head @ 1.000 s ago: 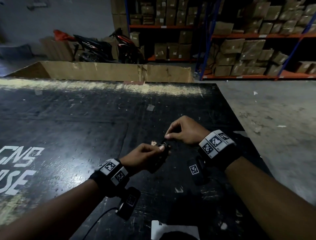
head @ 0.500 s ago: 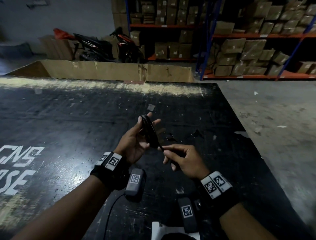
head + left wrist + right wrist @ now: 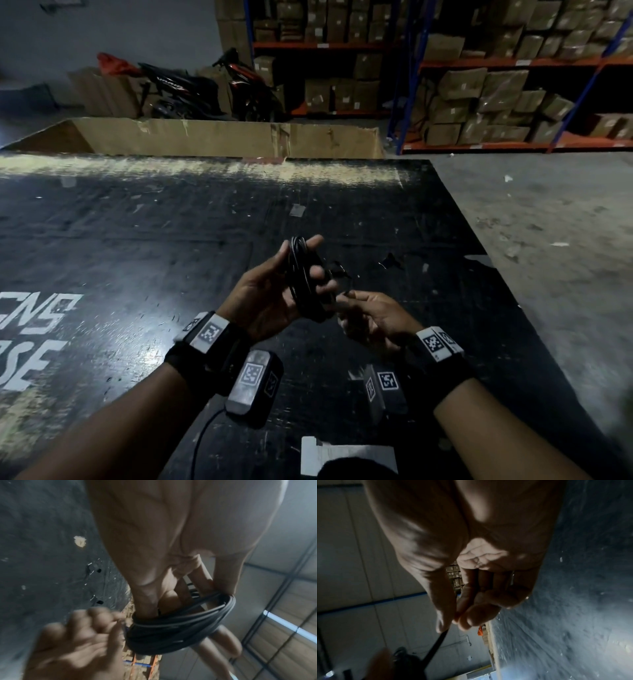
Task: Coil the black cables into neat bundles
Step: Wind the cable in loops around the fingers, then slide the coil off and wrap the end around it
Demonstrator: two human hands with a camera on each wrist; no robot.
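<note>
Over a scuffed black table (image 3: 144, 246) in a dim warehouse, a person winds a black cable (image 3: 303, 277) around the spread fingers (image 3: 317, 241) of the left hand (image 3: 270, 298), which is raised palm-up with the loops stacked across it from roughly 12 to 6 o'clock. A second ago both hands sat low and close together, pinching a small dark bunch; half a second ago the left hand had lifted and opened with a thin ring of cable on it. The ring now looks thicker, and the right hand (image 3: 371, 317), at about 4 o'clock of the coil, pinches the free tail between thumb and fingertips.

The left wrist view shows several turns of cable (image 3: 180, 626) banded snugly round the fingers, thumb pressed against the upper edge, so that hand is grasping the bundle and not merely carrying it. The right wrist view shows the strand (image 3: 435, 647) leaving the pinched fingertips toward the coil at about 7 o'clock.

Judging from the short tail left, this bundle appears close to finished; what likely remains is tucking or wrapping the end. Cardboard boxes (image 3: 486, 92) on racking and a parked scooter (image 3: 191, 89) stand beyond the table at 12 o'clock.
</note>
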